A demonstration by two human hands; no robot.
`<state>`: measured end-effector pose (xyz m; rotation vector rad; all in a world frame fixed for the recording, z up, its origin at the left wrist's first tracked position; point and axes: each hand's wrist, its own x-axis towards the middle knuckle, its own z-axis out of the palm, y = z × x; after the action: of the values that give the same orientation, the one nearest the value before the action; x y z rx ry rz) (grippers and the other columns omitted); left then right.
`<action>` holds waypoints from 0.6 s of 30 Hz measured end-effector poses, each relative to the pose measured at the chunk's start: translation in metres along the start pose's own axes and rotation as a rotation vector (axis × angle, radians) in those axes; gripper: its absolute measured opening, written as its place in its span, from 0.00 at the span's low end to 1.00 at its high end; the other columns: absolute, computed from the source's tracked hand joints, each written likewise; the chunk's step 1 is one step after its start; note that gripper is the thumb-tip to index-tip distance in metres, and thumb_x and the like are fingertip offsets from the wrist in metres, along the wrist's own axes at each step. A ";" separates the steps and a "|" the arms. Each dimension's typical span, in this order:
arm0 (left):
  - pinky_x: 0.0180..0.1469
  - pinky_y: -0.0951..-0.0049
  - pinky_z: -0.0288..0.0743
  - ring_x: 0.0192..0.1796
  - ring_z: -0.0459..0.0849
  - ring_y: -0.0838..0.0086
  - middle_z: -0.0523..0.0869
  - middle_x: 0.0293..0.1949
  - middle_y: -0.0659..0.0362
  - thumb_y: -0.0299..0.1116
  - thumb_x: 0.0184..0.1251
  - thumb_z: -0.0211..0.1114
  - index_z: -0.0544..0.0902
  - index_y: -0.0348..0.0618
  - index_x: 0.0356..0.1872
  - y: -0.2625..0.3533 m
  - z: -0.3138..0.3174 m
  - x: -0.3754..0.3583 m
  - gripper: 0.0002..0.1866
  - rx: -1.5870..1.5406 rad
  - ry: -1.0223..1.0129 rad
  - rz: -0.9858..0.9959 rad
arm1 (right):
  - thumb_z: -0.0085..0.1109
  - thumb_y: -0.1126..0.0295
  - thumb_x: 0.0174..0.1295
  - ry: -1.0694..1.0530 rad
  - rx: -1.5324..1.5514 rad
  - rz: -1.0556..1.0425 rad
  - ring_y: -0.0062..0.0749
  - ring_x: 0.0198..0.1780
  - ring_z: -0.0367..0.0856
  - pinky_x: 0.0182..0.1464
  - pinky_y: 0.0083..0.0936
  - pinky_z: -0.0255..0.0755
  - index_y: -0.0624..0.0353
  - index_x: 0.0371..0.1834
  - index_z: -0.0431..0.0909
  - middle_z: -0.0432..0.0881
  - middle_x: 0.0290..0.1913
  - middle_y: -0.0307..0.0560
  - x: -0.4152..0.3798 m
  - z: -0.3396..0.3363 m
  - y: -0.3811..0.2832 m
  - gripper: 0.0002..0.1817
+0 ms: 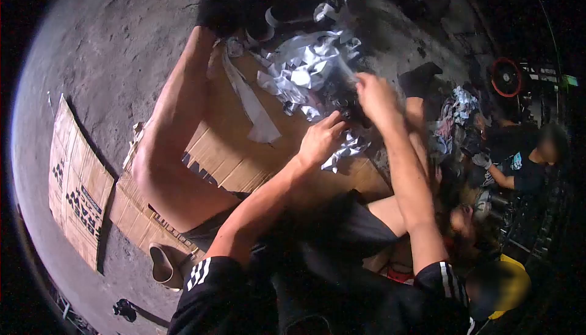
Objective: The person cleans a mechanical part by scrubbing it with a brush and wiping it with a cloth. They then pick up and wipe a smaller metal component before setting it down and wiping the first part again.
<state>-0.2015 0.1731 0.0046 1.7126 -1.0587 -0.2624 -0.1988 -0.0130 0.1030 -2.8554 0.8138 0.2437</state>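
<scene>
My left hand (320, 141) is closed at the edge of a small dark part (343, 104), whose kind I cannot make out. Just to the right and above it, my right hand (377, 98) is closed around the end of a pale, blurred strip (347, 69) that points up and left. Beyond both hands lies a heap of crumpled white, shiny scraps (302, 69). More white scraps (345, 152) lie under my left wrist. All this is spread between my legs, partly over a brown cardboard sheet (244, 158).
A long white strip (253, 103) lies on the cardboard. At left are another printed cardboard piece (79, 194) and a tan shoe (163, 266). Dark rounded objects (259, 5) stand beyond my foot. At right sits a gloved co-worker (519, 164) near a cloth pile (458, 115).
</scene>
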 end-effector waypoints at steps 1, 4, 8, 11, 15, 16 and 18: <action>0.43 0.56 0.82 0.44 0.85 0.55 0.78 0.47 0.54 0.28 0.55 0.70 0.82 0.41 0.45 0.005 -0.006 0.001 0.15 0.015 -0.006 -0.015 | 0.58 0.66 0.68 -0.021 -0.002 0.004 0.58 0.48 0.85 0.51 0.50 0.78 0.54 0.51 0.86 0.87 0.45 0.60 0.000 -0.010 0.002 0.12; 0.43 0.56 0.82 0.44 0.85 0.55 0.78 0.47 0.54 0.28 0.54 0.70 0.82 0.42 0.44 0.000 -0.001 -0.002 0.15 0.022 0.014 -0.030 | 0.59 0.65 0.68 -0.054 0.054 -0.101 0.55 0.46 0.86 0.51 0.44 0.79 0.53 0.53 0.86 0.87 0.44 0.61 -0.045 -0.059 0.013 0.14; 0.43 0.56 0.82 0.44 0.85 0.55 0.79 0.45 0.55 0.26 0.54 0.68 0.83 0.42 0.43 0.003 -0.001 0.002 0.13 -0.004 0.014 -0.038 | 0.57 0.63 0.70 -0.042 0.061 0.061 0.59 0.43 0.85 0.46 0.51 0.79 0.51 0.54 0.86 0.87 0.42 0.62 -0.053 -0.027 -0.020 0.14; 0.44 0.56 0.82 0.44 0.85 0.55 0.79 0.43 0.55 0.24 0.52 0.68 0.84 0.45 0.44 0.008 -0.007 0.003 0.16 0.018 -0.042 -0.076 | 0.58 0.65 0.69 0.031 0.155 -0.030 0.60 0.47 0.85 0.49 0.51 0.78 0.52 0.55 0.85 0.86 0.45 0.63 -0.014 -0.010 -0.005 0.14; 0.44 0.56 0.83 0.44 0.85 0.54 0.79 0.46 0.55 0.23 0.50 0.68 0.84 0.46 0.44 0.009 -0.003 0.000 0.17 0.035 0.049 -0.045 | 0.59 0.69 0.67 -0.163 -0.026 -0.099 0.57 0.48 0.85 0.50 0.45 0.78 0.55 0.55 0.85 0.86 0.45 0.61 -0.045 -0.074 -0.012 0.15; 0.44 0.56 0.83 0.45 0.85 0.54 0.79 0.47 0.55 0.23 0.50 0.68 0.85 0.46 0.45 0.009 -0.004 0.001 0.17 0.052 0.083 -0.021 | 0.59 0.68 0.68 -0.145 -0.007 -0.059 0.57 0.47 0.85 0.50 0.45 0.78 0.55 0.55 0.85 0.86 0.44 0.61 -0.053 -0.072 -0.009 0.15; 0.44 0.56 0.83 0.44 0.85 0.54 0.79 0.47 0.55 0.23 0.50 0.68 0.85 0.46 0.45 0.007 -0.006 0.006 0.17 0.032 0.068 -0.017 | 0.59 0.68 0.68 -0.001 0.095 -0.010 0.57 0.45 0.86 0.48 0.45 0.79 0.56 0.56 0.85 0.87 0.43 0.62 -0.052 -0.039 0.008 0.15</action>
<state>-0.1985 0.1719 0.0151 1.7478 -1.0035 -0.1981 -0.2423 -0.0007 0.1502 -2.7702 0.7886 0.1993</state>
